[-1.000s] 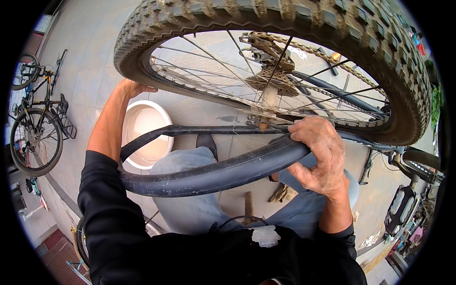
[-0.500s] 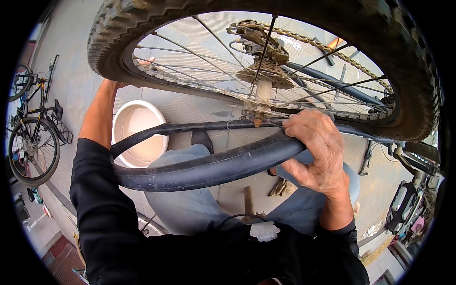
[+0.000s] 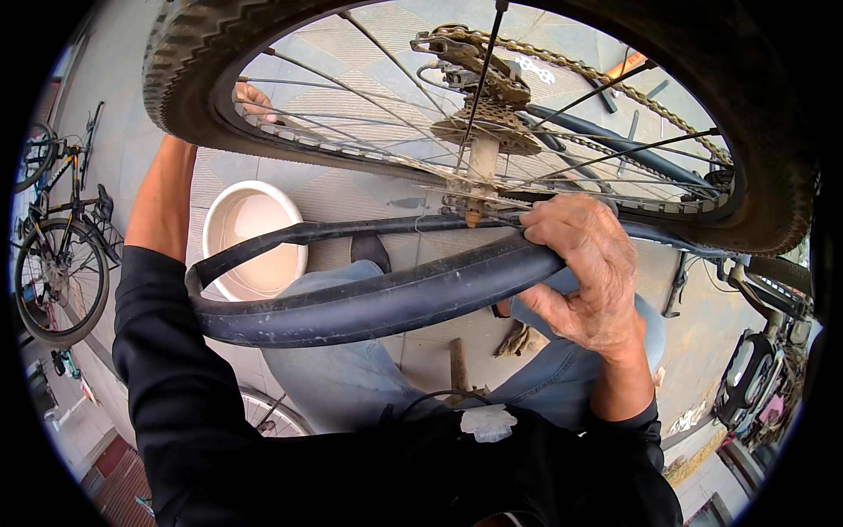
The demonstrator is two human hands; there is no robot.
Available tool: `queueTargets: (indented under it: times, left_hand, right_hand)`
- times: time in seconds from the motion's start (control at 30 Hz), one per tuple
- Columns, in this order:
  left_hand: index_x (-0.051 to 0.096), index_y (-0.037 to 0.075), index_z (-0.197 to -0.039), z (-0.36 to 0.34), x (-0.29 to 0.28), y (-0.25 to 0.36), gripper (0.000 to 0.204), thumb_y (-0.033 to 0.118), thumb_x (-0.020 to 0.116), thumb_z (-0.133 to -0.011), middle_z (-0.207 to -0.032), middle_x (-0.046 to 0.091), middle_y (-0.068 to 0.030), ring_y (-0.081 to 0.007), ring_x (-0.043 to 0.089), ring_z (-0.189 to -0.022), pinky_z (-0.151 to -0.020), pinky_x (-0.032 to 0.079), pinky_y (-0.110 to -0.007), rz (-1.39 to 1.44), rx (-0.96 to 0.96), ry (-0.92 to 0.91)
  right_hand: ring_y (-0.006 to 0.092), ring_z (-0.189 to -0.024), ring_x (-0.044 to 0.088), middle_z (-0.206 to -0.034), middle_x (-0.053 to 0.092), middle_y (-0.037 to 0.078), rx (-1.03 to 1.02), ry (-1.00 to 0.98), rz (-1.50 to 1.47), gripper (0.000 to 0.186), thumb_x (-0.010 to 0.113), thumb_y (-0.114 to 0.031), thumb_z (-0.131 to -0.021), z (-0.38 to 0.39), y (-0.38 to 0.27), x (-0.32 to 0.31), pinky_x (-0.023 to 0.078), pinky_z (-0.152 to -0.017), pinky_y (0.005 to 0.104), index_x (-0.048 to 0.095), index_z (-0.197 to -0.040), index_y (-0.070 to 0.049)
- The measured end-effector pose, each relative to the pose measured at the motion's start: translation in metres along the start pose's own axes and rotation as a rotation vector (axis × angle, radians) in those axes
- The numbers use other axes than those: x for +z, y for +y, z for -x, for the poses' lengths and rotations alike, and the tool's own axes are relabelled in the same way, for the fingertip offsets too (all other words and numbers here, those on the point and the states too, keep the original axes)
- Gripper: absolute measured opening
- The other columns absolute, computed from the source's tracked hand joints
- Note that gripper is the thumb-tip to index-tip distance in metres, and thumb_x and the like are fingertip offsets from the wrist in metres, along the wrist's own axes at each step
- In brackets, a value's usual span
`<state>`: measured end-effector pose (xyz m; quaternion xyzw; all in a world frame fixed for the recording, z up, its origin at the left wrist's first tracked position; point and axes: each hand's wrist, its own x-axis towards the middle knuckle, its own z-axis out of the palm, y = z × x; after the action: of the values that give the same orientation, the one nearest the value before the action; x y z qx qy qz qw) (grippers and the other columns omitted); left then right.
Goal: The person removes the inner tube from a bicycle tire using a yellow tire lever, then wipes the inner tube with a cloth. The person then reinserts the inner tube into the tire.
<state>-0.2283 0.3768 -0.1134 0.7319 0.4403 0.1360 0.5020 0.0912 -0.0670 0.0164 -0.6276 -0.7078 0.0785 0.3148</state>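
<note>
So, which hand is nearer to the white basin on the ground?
Left. The left hand grips the tyre above the white basin; the right hand holds the inner tube farther right.

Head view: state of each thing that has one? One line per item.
inner tube: out of the tyre, limp, looped over the left forearm
right hand: closed around the inner tube near the hub
left hand: behind the spokes, at the rim
wheel: tyre on, chain on the sprockets
basin: upright on the ground, holding water
parked bicycle: standing upright
</note>
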Motion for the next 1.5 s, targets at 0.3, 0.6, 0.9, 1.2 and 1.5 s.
queueTargets:
  times: [0.3,0.6,0.9,1.2,1.5]
  left_hand:
    - [0.065,-0.009,-0.110,-0.010,0.000,0.010,0.051,0.036,0.073,-0.089,-0.104,0.067,-0.0199,-0.0230,0.068,-0.094,-0.080,0.057,-0.029,0.059,0.074,-0.096]
    - [0.066,-0.008,-0.100,-0.022,-0.008,0.015,0.028,0.020,0.064,-0.094,-0.102,0.068,-0.0166,-0.0223,0.070,-0.089,-0.083,0.059,-0.030,0.058,0.379,-0.085]
    - [0.050,-0.016,-0.115,0.013,-0.004,0.157,0.030,0.010,0.048,-0.100,-0.106,0.065,-0.0285,-0.0349,0.070,-0.096,-0.084,0.062,-0.039,-0.124,0.020,0.439]
    - [0.025,-0.017,-0.124,0.049,-0.208,0.181,0.033,0.009,0.031,-0.105,-0.121,0.052,-0.0397,-0.0495,0.062,-0.107,-0.096,0.058,-0.050,0.434,0.165,0.816]
    - [0.041,-0.014,-0.126,0.162,-0.216,0.316,0.041,0.022,0.039,-0.106,-0.128,0.052,-0.0328,-0.0416,0.057,-0.119,-0.108,0.049,-0.047,0.327,0.514,0.864]
  right_hand:
    - [0.0308,-0.093,0.063,-0.099,0.066,0.010,0.017,0.002,-0.003,0.047,0.080,-0.023,-0.059,-0.003,-0.001,-0.003,0.051,-0.085,0.0435,0.064,-0.099,-0.004]
    - [0.0319,-0.094,0.063,-0.099,0.065,0.011,0.013,0.006,-0.027,0.049,0.079,-0.021,-0.058,0.000,-0.001,-0.004,0.051,-0.085,0.0435,0.064,-0.100,-0.002]
    - [0.0333,-0.095,0.062,-0.100,0.065,0.011,0.003,0.010,-0.040,0.046,0.079,-0.014,-0.058,0.011,-0.003,-0.010,0.051,-0.086,0.0440,0.064,-0.100,-0.002]
    - [0.0333,-0.096,0.061,-0.099,0.065,0.011,0.044,0.014,-0.069,0.041,0.080,-0.008,-0.061,0.010,-0.014,-0.017,0.049,-0.088,0.0424,0.063,-0.098,-0.003]
    - [0.0356,-0.103,0.061,-0.106,0.066,0.015,0.077,-0.024,-0.071,0.050,0.083,-0.020,-0.066,0.014,-0.026,-0.021,0.049,-0.093,0.0421,0.064,-0.108,0.000]
